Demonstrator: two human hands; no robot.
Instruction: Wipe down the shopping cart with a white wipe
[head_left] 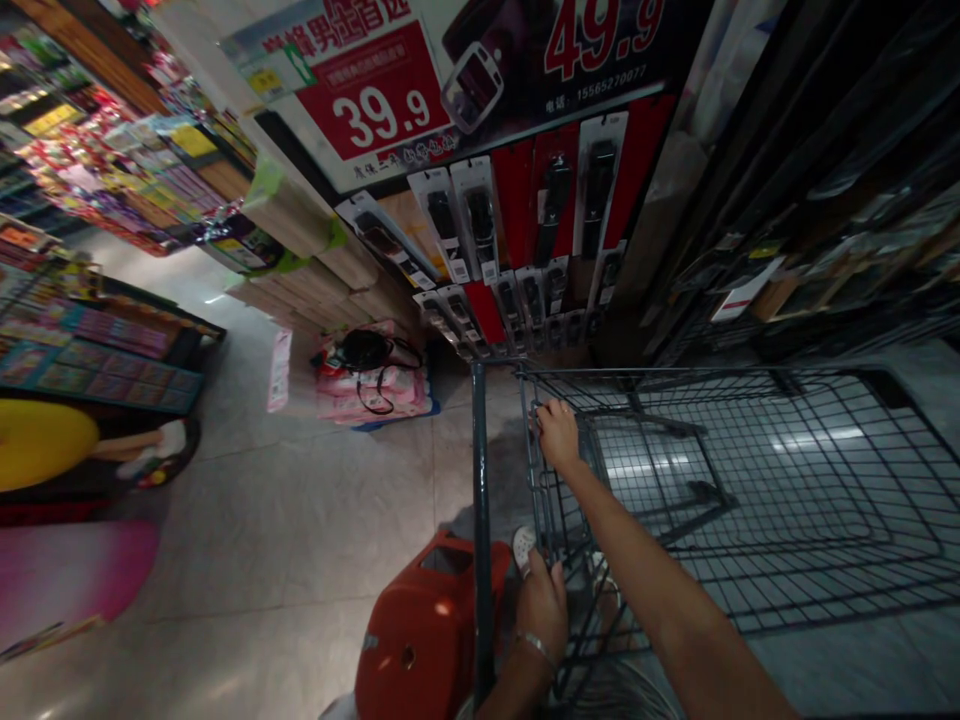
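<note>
A grey wire shopping cart (pixel 825 520) fills the right side, its basket holding nothing that I can make out. My right hand (pixel 559 432) reaches in from the lower right, its fingers closed around the top wires of the cart's rear panel. Nearer to me, my left hand (pixel 544 605), with a bracelet at the wrist, is closed at the same panel's wires; its fingertips are partly hidden. The dark cart handle bar (pixel 481 480) runs to the left of both hands, and neither hand is on it.
An orange-red plastic stool (pixel 420 635) stands left of the handle. Ahead, packaged belts (pixel 480 215) hang below a price sign (pixel 375 110). Pink packages (pixel 375 390) with a black strapped item are stacked on the floor. Shelves of goods (pixel 97 350) line the left, beside grey floor tiles (pixel 285 510).
</note>
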